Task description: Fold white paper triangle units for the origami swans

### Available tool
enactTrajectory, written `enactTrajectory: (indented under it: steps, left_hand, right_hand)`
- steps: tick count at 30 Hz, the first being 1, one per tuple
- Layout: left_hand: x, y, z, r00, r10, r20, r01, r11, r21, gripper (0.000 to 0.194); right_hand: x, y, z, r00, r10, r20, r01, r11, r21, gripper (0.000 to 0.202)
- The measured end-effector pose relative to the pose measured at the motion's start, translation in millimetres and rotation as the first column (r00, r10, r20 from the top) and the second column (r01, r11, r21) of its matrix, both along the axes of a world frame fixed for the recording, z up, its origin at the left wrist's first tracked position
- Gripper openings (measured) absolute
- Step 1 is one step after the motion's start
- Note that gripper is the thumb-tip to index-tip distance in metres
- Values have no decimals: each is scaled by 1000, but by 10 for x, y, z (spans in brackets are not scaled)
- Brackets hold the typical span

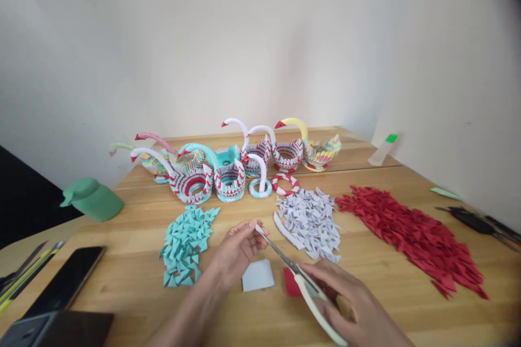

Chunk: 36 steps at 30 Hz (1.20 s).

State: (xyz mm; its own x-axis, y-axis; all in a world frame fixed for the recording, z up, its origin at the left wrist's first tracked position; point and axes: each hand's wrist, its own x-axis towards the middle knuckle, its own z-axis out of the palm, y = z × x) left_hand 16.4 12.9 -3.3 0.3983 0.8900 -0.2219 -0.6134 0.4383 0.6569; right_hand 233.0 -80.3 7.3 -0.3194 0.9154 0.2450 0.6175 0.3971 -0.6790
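Observation:
My left hand (241,241) pinches a small white paper piece (259,229) between thumb and fingertips. In my right hand (345,295) is a pair of scissors (308,288) with cream handles; its blade tips reach the white piece. Whether the blades are parted there is too small to tell. Below my hands lie a stack of white paper (258,275) and some red paper (291,282), the red partly hidden by the scissors. Folded teal pieces (185,244) are heaped left of my left hand. Beyond the scissors lies a heap of folded white pieces (311,219) with a curved white strip (287,231) beside it.
Several folded-paper swans (191,184) stand at the back, near a red and white ring (285,185). Red folded pieces (411,233) spread across the right. A green container (95,199) and a phone (67,279) are left; a glue bottle (382,150) and black-handled tool (472,220) are right.

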Motion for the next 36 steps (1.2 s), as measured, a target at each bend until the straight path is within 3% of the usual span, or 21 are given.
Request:
enactTrajectory:
  steps: [19, 25, 31, 36]
  left_hand:
    - [-24, 10, -26, 1000, -4, -19, 4, 1000, 15, 22]
    - [-22, 20, -16, 998, 5, -62, -2, 999, 49, 23]
    - [-33, 33, -22, 996, 21, -88, -13, 996, 87, 23]
    - [-43, 49, -20, 995, 24, -98, -12, 993, 120, 21]
  right_hand:
    - [-25, -8, 2, 999, -30, 38, 28, 999, 35, 35]
    - [-31, -21, 9, 997, -43, 66, 37, 995, 92, 37]
    - [-34, -41, -14, 987, -52, 150, 16, 972, 236, 47]
    - [-19, -36, -44, 981, -65, 183, 22, 973, 232, 45]
